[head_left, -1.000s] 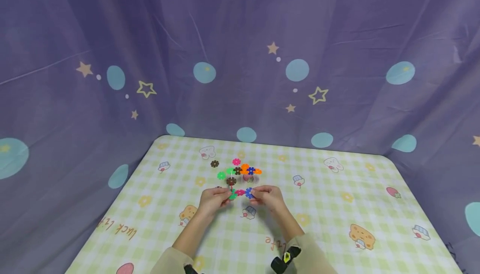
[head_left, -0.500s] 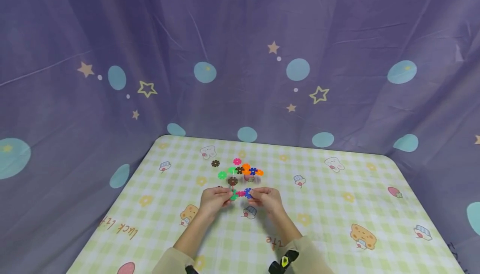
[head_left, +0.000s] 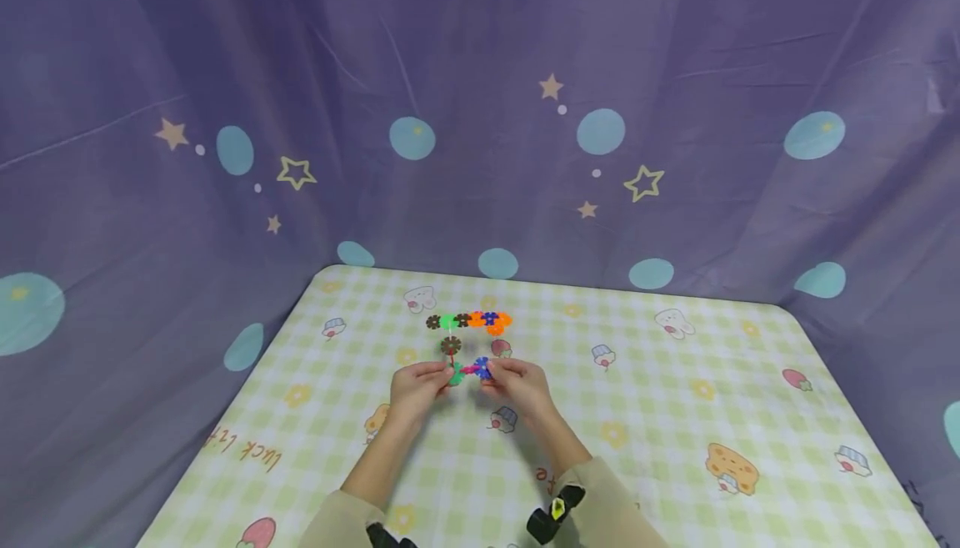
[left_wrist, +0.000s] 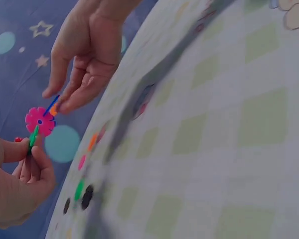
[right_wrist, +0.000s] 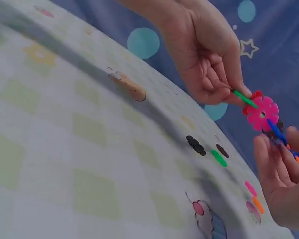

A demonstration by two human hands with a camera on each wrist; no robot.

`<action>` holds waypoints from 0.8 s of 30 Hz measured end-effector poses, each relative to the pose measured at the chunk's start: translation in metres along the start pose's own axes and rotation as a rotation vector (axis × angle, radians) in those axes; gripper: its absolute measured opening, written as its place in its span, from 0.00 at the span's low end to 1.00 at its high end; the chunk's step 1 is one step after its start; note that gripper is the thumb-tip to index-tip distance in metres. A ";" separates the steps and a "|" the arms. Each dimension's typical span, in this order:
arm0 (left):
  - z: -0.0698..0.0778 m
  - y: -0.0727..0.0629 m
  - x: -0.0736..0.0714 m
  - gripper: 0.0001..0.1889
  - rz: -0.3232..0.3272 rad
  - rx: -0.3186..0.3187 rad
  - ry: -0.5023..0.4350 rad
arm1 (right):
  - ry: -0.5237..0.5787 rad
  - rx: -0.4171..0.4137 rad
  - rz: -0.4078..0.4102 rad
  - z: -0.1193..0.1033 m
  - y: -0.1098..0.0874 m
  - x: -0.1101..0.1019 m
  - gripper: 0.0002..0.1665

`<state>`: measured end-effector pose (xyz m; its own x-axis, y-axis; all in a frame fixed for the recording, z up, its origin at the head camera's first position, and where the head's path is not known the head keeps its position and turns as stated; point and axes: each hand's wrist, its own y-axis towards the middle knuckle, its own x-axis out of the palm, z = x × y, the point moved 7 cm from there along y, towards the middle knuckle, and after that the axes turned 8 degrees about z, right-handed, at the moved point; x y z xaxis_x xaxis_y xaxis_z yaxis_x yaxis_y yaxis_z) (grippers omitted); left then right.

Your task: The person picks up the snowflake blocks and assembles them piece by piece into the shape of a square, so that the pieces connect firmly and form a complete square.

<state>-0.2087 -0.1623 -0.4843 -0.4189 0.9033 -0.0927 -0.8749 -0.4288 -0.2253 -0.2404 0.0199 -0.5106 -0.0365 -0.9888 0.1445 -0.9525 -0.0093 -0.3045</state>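
Head view high, wrist views seemingly low

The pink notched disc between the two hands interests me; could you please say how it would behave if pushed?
The pink disc is probably light, being small beside the fingers. It looks stiff, its face showing no bend. With the green disc and blue disc apparently slotted into its edge, it might pivot rather than roll.
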 end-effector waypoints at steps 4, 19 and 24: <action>0.007 0.011 -0.020 0.16 0.046 -0.036 -0.040 | -0.263 -0.285 -0.065 -0.014 0.004 0.018 0.18; 0.002 0.017 -0.048 0.18 0.109 -0.111 -0.039 | -1.233 -0.988 -0.483 0.005 -0.031 0.068 0.21; 0.002 0.016 -0.046 0.18 0.085 -0.099 -0.034 | -1.152 -1.035 -0.443 -0.008 -0.040 0.035 0.12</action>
<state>-0.2040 -0.2108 -0.4817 -0.4997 0.8622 -0.0824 -0.8085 -0.4985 -0.3129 -0.2061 -0.0130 -0.4864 0.0642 -0.5202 -0.8516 -0.6283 -0.6841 0.3705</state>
